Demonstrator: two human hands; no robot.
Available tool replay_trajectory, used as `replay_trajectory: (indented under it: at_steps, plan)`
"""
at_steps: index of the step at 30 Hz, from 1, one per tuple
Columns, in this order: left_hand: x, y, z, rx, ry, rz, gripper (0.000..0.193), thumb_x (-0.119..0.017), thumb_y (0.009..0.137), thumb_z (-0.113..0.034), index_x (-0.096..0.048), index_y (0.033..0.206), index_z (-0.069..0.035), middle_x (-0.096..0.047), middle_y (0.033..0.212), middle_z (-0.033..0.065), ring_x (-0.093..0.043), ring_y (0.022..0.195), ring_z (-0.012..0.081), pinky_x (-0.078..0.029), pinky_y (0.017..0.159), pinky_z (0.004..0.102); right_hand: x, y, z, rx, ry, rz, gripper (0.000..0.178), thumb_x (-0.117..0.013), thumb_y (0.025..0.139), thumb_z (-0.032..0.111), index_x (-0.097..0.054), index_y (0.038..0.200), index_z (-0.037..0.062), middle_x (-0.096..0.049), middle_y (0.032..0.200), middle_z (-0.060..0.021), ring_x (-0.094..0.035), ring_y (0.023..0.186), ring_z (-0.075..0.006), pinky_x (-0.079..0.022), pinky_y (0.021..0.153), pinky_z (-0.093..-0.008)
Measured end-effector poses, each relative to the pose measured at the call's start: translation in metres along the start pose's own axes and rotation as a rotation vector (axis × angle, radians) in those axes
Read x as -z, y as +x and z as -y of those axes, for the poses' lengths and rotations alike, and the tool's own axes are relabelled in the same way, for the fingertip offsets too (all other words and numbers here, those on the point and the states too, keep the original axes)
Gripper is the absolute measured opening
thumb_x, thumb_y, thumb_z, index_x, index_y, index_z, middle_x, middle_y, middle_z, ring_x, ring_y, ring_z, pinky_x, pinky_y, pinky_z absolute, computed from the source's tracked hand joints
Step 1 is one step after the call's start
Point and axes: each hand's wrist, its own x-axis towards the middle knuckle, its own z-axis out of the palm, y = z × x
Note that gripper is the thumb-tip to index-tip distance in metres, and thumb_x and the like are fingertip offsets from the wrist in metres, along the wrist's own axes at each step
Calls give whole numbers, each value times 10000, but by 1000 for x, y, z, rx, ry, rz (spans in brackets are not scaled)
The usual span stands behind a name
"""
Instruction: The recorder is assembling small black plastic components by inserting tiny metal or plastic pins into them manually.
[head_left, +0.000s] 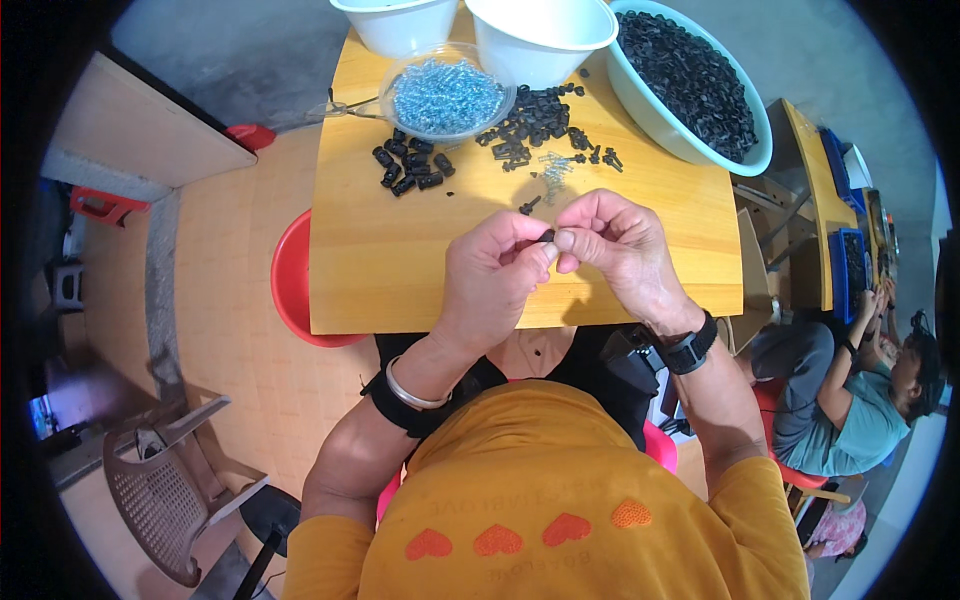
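Over the near part of the wooden table (400, 270), my left hand (488, 275) and my right hand (625, 258) meet fingertip to fingertip. Both pinch a small black plastic part (547, 236), mostly hidden by the thumbs. Just beyond the fingers lies a black piece with a thin stem (530, 205). A few small silvery screw-like pieces (555, 172) are scattered farther off, beside a pile of small black parts (540, 115). Thicker black cylindrical pieces (412, 165) lie to the left. A clear round dish (447, 95) holds many shiny silvery-blue pieces, too small to make out singly.
Two white bowls (540, 40) stand at the far edge. A pale green basin (690, 80) full of black parts is at the far right. Scissors (350, 108) lie by the dish. A red basin (300, 285) sits below the table's left edge. A co-worker (850, 400) sits at right.
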Motion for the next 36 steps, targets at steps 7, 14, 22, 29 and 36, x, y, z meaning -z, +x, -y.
replay_trajectory:
  at_steps: [7, 14, 22, 29, 36]
  plan:
    - [2, 2, 6, 62, -38, -16, 53, -556, 786, 24, -558, 839, 19, -569, 695, 18, -511, 597, 51, -426, 528, 194, -8, -8, -17, 446, -572, -58, 149, -584, 824, 74, -613, 948, -4, -535, 732, -56, -529, 698, -142, -419, 616, -239]
    - [7, 7, 7, 46, -5, -57, 55, -557, 795, 24, -556, 849, 15, -566, 697, 14, -503, 608, 49, -419, 533, 193, -9, -12, -22, 129, -66, -31, 219, -526, 859, 45, -566, 1067, -9, -523, 850, -43, -513, 802, -125, -414, 728, -230]
    - [15, 6, 9, 33, 51, -25, 106, -564, 831, -46, -562, 929, -6, -597, 766, 29, -544, 646, 67, -439, 562, 196, -12, -7, -26, 362, -321, -46, 209, -506, 852, 15, -566, 1050, -18, -518, 880, -67, -515, 830, -141, -420, 726, -241]
    - [11, 1, 6, 36, 5, 9, 107, -570, 829, -48, -563, 926, -5, -599, 778, 29, -546, 650, 66, -442, 567, 192, -8, -8, -24, 259, -271, -108, 137, -525, 835, -4, -581, 958, -24, -539, 830, -47, -516, 750, -100, -415, 664, -206]
    - [4, -3, -1, 50, -26, 43, 80, -538, 802, 28, -557, 878, 13, -608, 774, 37, -525, 666, 53, -442, 594, 200, -9, -8, -18, 67, -18, -106, 57, -566, 843, 51, -568, 873, 3, -569, 741, 3, -499, 672, -61, -418, 636, -187]
